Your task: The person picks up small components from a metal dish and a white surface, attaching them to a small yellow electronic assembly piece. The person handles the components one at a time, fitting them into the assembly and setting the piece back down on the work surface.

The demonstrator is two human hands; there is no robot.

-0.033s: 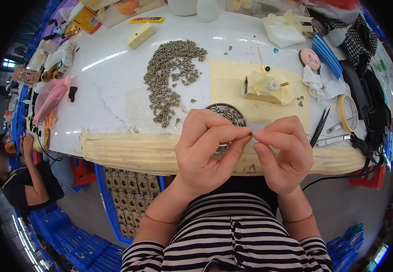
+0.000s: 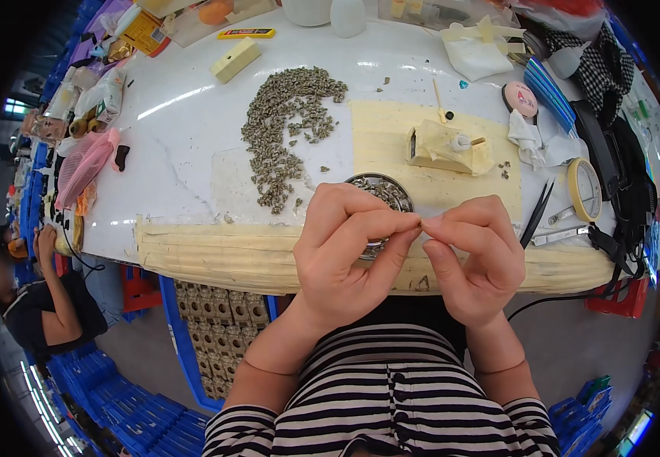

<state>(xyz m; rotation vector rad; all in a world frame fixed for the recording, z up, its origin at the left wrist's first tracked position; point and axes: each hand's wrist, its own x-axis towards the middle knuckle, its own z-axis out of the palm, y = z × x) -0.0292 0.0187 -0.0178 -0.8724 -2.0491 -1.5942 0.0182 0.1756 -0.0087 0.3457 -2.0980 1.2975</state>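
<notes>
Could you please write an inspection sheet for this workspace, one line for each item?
Surface: white table, front edge wrapped in yellowish tape.
Job's things: tiny part pinched between both hands; round dish of small parts behind them; grey pile of small parts.
Clutter: tape roll, tweezers, yellow block, cloths, pink fan.
Grippers: left hand and right hand, fingertips meeting.
Cables: black cable under the right edge.
Surroundings: blue crates; another person seated on the left.
</notes>
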